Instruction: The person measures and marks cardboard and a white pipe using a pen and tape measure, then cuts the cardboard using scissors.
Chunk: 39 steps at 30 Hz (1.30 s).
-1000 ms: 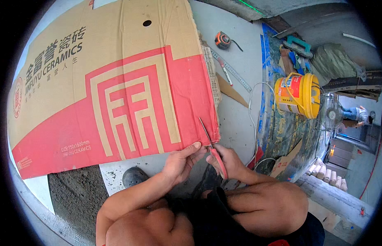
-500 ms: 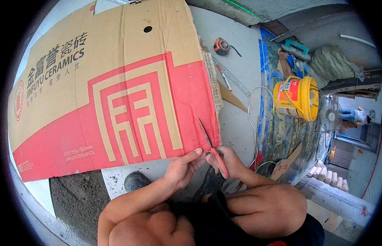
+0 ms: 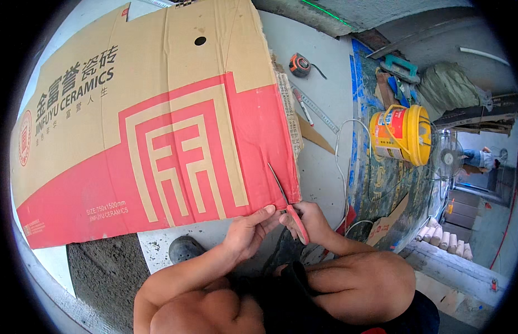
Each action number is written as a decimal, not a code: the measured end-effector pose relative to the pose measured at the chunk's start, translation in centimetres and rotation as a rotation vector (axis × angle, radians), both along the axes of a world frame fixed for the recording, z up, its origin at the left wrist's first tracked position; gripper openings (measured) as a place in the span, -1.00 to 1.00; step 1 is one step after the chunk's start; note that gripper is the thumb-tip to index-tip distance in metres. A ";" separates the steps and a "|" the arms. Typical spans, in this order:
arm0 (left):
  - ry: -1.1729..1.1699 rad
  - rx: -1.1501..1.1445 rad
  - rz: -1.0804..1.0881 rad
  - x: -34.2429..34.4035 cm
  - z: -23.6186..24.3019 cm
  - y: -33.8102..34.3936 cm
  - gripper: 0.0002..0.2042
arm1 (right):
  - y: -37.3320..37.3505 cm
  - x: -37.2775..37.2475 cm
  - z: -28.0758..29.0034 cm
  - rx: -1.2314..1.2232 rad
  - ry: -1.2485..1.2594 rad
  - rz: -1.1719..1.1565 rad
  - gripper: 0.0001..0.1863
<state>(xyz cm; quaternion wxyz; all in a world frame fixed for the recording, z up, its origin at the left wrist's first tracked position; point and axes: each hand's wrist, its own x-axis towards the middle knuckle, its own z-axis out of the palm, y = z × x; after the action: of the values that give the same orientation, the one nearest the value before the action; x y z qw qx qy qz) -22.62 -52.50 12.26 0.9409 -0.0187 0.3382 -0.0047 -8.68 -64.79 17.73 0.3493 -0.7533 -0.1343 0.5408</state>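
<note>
A large brown and red cardboard sheet (image 3: 214, 61) spreads before me, its near edge close to my hands. My left hand (image 3: 251, 228) pinches that edge, thumb on top and fingers underneath. Just to its right, my right hand (image 3: 310, 220) is closed on the red handles of a pair of scissors (image 3: 295, 218). One scissor blade lies over the red part of the cardboard near its right corner, pointing away from me; the other blade is hidden, apparently under the sheet.
Right of the cardboard lie a tape measure (image 3: 299, 65), a metal ruler (image 3: 317, 108), a marker (image 3: 303, 106) and a brown cardboard scrap (image 3: 317, 136). Farther right are a yellow bucket (image 3: 401, 133), a fan (image 3: 448, 157) and a distant person (image 3: 481, 159). Dark mortar (image 3: 108, 273) is at lower left.
My right hand and the scissors have shifted very slightly, the handles a little nearer my left hand. My left hand keeps its pinch, and the cardboard lies almost as before.
</note>
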 end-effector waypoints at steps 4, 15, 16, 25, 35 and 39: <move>0.007 -0.054 0.025 -0.3 -0.2 0.0 -0.73 | -0.8 0.3 -0.6 0.011 -0.017 0.037 -0.44; 0.022 -0.047 -0.012 -0.7 0.1 0.5 -0.68 | 0.8 1.1 0.0 0.046 0.090 0.026 -0.50; 0.025 -0.034 -0.015 -1.0 -0.1 0.5 -0.68 | 1.1 1.3 0.0 0.050 0.096 0.024 -0.49; 0.032 -0.002 -0.044 -0.9 0.0 0.3 -0.66 | 2.4 1.0 0.9 0.035 0.119 -0.099 -0.46; 0.033 -0.010 -0.044 -1.0 0.5 0.7 -0.69 | 2.8 1.3 0.7 0.026 0.163 -0.143 -0.37; 0.026 -0.013 -0.053 -1.2 0.1 0.6 -0.68 | 2.5 1.1 0.0 0.053 0.118 -0.158 -0.39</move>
<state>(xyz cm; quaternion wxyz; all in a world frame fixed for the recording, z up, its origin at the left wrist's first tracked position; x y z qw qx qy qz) -23.80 -51.94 12.38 0.9357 -0.0159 0.3510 -0.0317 -7.59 -62.32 17.74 0.4179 -0.7190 -0.0679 0.5512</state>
